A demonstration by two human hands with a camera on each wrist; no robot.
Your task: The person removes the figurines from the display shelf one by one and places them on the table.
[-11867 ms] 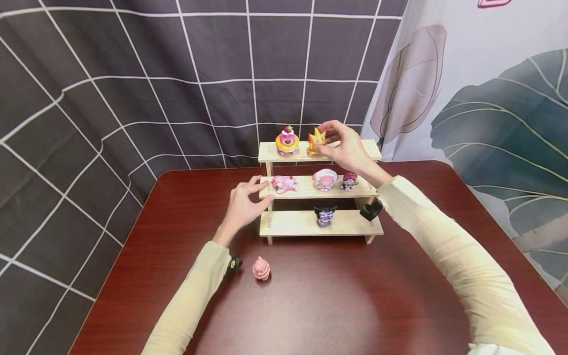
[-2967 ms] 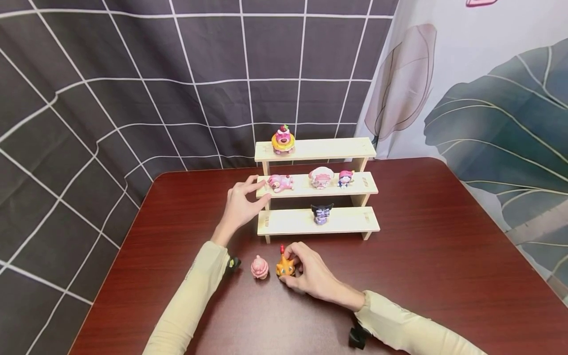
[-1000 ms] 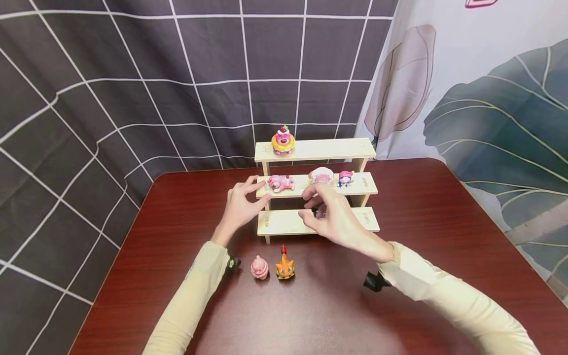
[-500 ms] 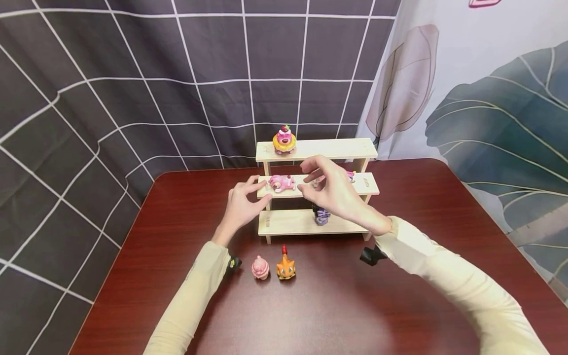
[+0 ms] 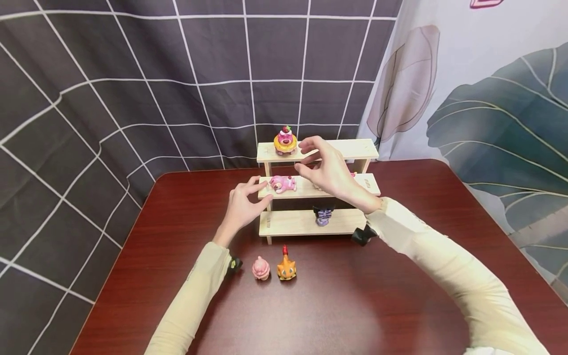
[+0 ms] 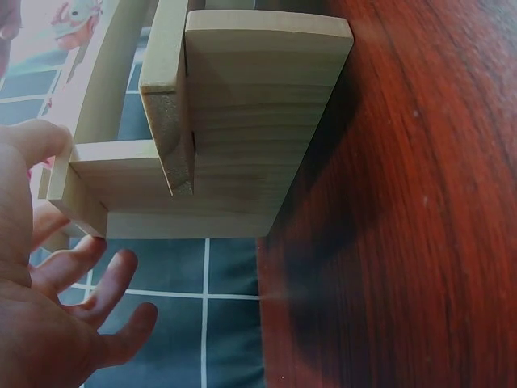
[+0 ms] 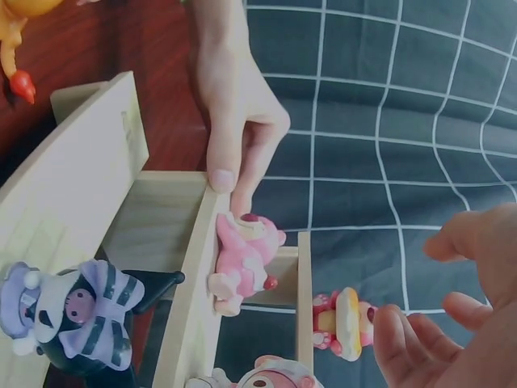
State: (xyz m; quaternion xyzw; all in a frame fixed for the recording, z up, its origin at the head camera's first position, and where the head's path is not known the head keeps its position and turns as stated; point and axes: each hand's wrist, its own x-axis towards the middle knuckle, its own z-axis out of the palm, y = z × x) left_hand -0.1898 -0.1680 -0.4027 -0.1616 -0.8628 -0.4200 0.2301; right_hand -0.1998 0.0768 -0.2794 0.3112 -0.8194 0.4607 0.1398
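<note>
My left hand [image 5: 243, 204] pinches the left end of the middle board of a three-tier wooden display shelf [image 5: 288, 224], thumb in front. In the left wrist view, some of its fingers [image 6: 113, 287] spread free behind the board. My right hand [image 5: 330, 170] hovers before the top tier with loosely bent fingers, holding nothing. Just left of it, a pink bear figurine in a yellow ring [image 5: 285, 141] stands on the top board. A lying pink bear figurine [image 5: 284, 184] is beside my left hand. My right hand hides most of the other middle-tier figurines.
A black-and-purple figurine [image 5: 323, 216] stands on the bottom tier. On the red-brown table [image 5: 337, 305], a pink swirl-shaped figurine [image 5: 261, 268] and an orange figurine with a red-tipped tail [image 5: 286, 269] stand before the shelf. A dark gridded curtain [image 5: 213, 98] hangs behind.
The right hand moved the orange figurine from the top tier to the table beside the pink one and let go. It then rose back toward the top tier. The left hand stayed put.
</note>
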